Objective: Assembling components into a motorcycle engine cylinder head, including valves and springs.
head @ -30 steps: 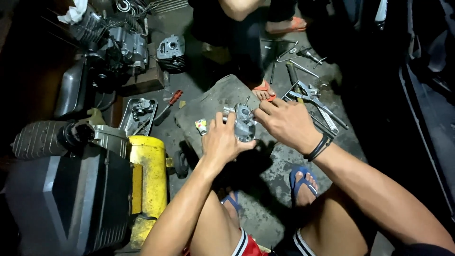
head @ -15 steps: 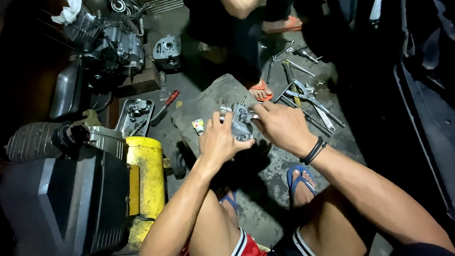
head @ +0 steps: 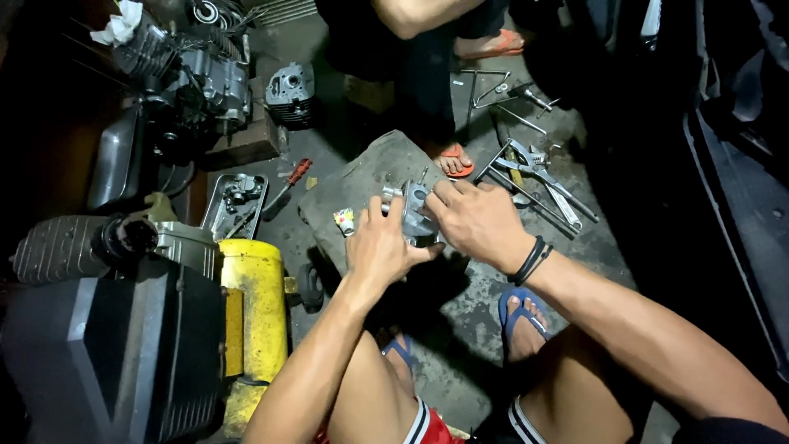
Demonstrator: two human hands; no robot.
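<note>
Much of what surrounds you is lost in shadow: the right side is nearly black, and the big dark machine housing point(head: 107, 353) at lower left runs off the edge. The person standing across from you is cut off above the legs, only an orange sandal point(head: 454, 160) clearly lit. The engine block point(head: 185, 78) at upper left is murky, and its details are hard to read.

You are squatting on a stained concrete floor point(head: 460, 321) in blue sandals point(head: 522, 316), beside a yellow tank point(head: 251, 304). A grey mat point(head: 370, 177) lies in front of you, a metal tray of small parts point(head: 234, 201) and a red-handled screwdriver point(head: 288, 182) to its left, wrenches and pliers point(head: 538, 177) scattered to its right.

Above the mat's near edge, you hold a small grey cast-metal part point(head: 413, 215), possibly a carburettor body, between both hands. Your left hand point(head: 380, 247) is clenched around its lower side, while your right hand point(head: 477, 218), with 2 dark bands at the wrist, pinches its top with curled fingertips. Your fingers hide most of it.
</note>
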